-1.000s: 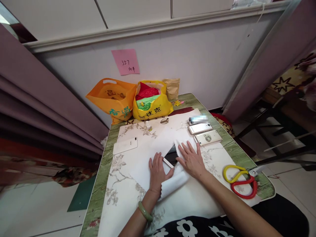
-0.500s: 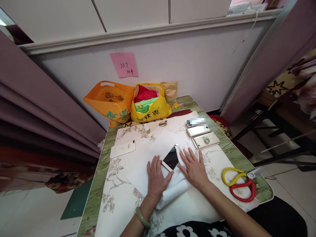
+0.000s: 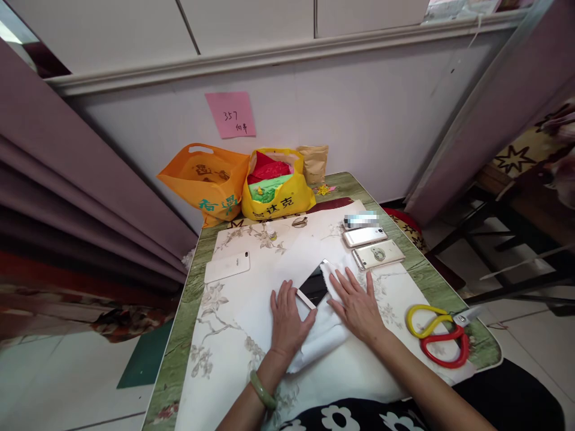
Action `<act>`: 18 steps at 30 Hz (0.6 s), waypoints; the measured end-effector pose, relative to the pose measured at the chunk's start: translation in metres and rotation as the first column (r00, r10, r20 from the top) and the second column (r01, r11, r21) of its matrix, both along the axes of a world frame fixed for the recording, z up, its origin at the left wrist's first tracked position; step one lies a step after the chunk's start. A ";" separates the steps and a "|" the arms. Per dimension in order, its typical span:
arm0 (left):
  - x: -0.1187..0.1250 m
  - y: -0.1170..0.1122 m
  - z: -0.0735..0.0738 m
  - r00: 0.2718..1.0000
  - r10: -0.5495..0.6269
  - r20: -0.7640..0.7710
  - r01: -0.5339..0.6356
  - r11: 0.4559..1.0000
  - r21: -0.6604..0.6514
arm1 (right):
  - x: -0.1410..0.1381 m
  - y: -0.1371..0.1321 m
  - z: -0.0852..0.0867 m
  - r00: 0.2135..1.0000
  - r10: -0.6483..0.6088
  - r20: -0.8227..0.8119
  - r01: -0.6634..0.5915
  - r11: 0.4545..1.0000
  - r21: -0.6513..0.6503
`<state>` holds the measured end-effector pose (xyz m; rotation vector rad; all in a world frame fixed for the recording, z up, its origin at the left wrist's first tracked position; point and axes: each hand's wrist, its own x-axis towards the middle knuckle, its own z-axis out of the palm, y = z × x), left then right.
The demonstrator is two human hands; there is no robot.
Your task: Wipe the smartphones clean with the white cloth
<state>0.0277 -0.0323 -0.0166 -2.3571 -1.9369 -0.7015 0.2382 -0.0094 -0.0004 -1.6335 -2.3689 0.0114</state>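
Note:
A smartphone with a dark screen and white edge (image 3: 313, 287) lies slantwise on a white cloth (image 3: 321, 347), which is folded up along its right and near sides. At the phone's left, my left hand (image 3: 290, 320) rests with fingers stretched out, its thumb at the near corner of the phone. My right hand (image 3: 357, 302) lies flat with fingers spread over the cloth fold at the phone's right edge. Neither hand grips anything that I can see. The cloth's part under my hands is hidden.
Scissors with yellow and red handles (image 3: 442, 335) lie at right. Two phones, one gold (image 3: 378, 255) and one silver (image 3: 365, 237), lie beyond my right hand. A white phone (image 3: 227, 267) is at left. An orange bag (image 3: 206, 179) and a yellow bag (image 3: 281, 200) stand at the back.
The camera view has shifted slightly, so the scene sits a little to the right. My hands, the phone and the cloth keep nearly the same places relative to one another.

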 end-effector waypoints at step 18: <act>0.000 0.000 0.000 1.000 0.003 0.006 -0.003 1.000 -0.025 | -0.004 0.000 0.005 0.999 0.044 -0.024 -0.044 0.999 -0.021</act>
